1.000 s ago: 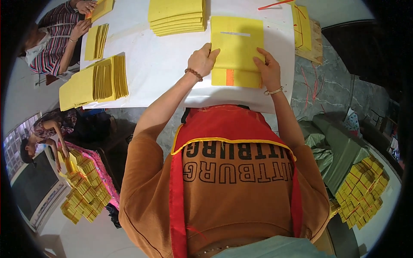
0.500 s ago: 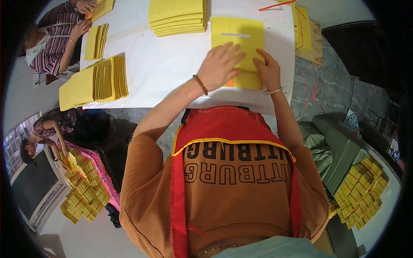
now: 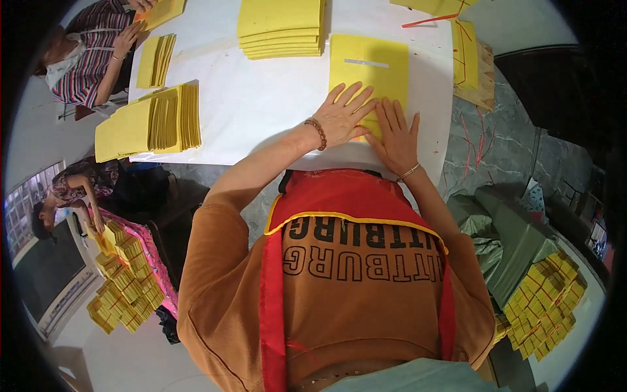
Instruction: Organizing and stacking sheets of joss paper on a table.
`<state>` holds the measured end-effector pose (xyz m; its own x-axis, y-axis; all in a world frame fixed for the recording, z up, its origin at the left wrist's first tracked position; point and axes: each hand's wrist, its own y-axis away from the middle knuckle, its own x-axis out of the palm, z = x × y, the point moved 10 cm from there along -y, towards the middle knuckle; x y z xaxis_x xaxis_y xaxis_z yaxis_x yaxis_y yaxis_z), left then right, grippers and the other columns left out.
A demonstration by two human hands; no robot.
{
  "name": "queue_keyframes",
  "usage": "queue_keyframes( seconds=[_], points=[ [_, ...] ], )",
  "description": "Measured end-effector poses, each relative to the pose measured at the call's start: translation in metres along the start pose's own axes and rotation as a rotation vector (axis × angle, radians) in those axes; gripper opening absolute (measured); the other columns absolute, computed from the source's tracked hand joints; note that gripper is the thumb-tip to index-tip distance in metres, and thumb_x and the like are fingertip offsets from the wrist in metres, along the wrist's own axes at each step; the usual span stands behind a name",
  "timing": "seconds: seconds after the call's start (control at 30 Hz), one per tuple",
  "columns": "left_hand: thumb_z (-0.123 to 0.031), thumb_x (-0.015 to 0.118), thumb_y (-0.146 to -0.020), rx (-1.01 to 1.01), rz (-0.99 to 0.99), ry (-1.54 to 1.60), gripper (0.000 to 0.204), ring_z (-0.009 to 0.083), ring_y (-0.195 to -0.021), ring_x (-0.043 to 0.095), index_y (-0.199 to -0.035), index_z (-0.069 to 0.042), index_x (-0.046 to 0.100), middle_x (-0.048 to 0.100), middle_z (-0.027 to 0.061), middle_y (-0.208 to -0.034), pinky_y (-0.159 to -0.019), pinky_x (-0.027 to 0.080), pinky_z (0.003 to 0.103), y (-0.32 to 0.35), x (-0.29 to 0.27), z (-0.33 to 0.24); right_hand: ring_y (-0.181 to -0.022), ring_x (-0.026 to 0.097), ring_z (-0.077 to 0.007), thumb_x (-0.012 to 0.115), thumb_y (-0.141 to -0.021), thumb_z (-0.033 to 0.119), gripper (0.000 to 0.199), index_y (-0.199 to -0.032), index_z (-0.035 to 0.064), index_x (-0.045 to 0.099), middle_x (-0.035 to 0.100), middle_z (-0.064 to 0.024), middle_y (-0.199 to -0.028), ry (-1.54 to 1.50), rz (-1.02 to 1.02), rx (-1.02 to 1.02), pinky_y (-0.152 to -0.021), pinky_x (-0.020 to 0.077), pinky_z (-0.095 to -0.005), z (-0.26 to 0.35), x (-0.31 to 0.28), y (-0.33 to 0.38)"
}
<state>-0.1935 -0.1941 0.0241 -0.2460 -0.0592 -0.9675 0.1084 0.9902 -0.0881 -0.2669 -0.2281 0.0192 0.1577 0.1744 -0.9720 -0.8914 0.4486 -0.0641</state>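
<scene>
In front of me a flat yellow paper piece [image 3: 369,53] lies on the white-covered table, with a thin silver strip across its upper part. My left hand [image 3: 344,116] rests on its lower left part with the fingers spread. Beside it my right hand [image 3: 396,140] lies flat on the lower right part, fingers stretched out, the two hands nearly touching. They cover most of the near end, where a bit of orange shows. Whether it is one sheet or folded I cannot tell. A stack of yellow papers [image 3: 281,26] lies just beyond, to the left.
More yellow paper bundles [image 3: 153,121] stand at the table's left end, near a co-worker in a striped top [image 3: 91,55]. Tied yellow packs [image 3: 465,55] and a red strip [image 3: 428,21] lie at the right. Another person [image 3: 81,189] handles yellow bundles at the lower left.
Both hands have come down flat on the near end of the yellow paper. My right hand has moved toward me, its fingers now straightened. The whole view has shifted slightly.
</scene>
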Motion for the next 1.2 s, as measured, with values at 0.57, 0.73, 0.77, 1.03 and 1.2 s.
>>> queue_keyframes(
  seconds=[0.57,0.73,0.77,1.03,1.2],
  points=[
    [-0.014,0.062,-0.071,-0.001,-0.072,0.120,0.044,0.0242,-0.079,0.057,-0.114,-0.005,0.055,0.061,0.0098,-0.091,-0.071,0.047,0.032,-0.036,-0.061,0.021,-0.105,0.053,-0.0178,0.041,-0.094,0.034,0.042,-0.123,0.0048,0.046,0.056,-0.0068,-0.111,-1.505,-0.456,0.662,-0.086,0.0390,-0.0295,-0.113,0.003,0.021],
    [0.003,0.053,-0.070,0.049,-0.703,0.107,0.042,0.0263,-0.090,0.059,-0.110,-0.009,0.059,0.063,0.0092,-0.100,-0.075,0.047,0.035,-0.002,-0.204,0.085,-0.096,0.056,-0.0150,0.047,-0.092,0.023,0.030,-0.114,0.0026,0.053,0.060,-0.0046,-0.100,-1.425,-0.419,0.815,-0.082,0.0408,-0.0262,-0.119,0.019,0.030],
    [0.002,0.052,-0.070,-0.005,-0.694,-0.023,0.043,0.0257,-0.092,0.059,-0.111,-0.010,0.058,0.063,0.0082,-0.102,-0.076,0.046,0.035,0.001,-0.208,0.104,-0.096,0.056,-0.0150,0.047,-0.092,0.023,0.030,-0.114,0.0026,0.053,0.060,-0.0046,-0.100,-1.426,-0.422,0.812,-0.082,0.0408,-0.0262,-0.117,0.017,0.026],
    [0.000,0.053,-0.072,-0.200,-0.350,-0.317,0.049,0.0209,-0.102,0.054,-0.119,-0.016,0.052,0.058,0.0037,-0.112,-0.083,0.040,0.036,0.004,-0.132,0.189,-0.095,0.055,-0.0128,0.051,-0.089,0.008,0.026,-0.113,-0.0007,0.054,0.058,-0.0065,-0.103,-1.238,-0.244,0.278,-0.086,0.0415,-0.0250,-0.039,-0.025,-0.088],
    [0.001,0.054,-0.072,-0.250,-0.326,-0.283,0.050,0.0220,-0.103,0.053,-0.119,-0.015,0.050,0.057,0.0046,-0.112,-0.083,0.041,0.036,0.002,-0.129,0.197,-0.106,0.051,-0.0158,0.054,-0.086,0.015,0.032,-0.116,0.0027,0.054,0.055,-0.0096,-0.113,-1.274,-0.207,0.077,-0.088,0.0415,-0.0266,0.010,-0.026,-0.173]
  ],
)
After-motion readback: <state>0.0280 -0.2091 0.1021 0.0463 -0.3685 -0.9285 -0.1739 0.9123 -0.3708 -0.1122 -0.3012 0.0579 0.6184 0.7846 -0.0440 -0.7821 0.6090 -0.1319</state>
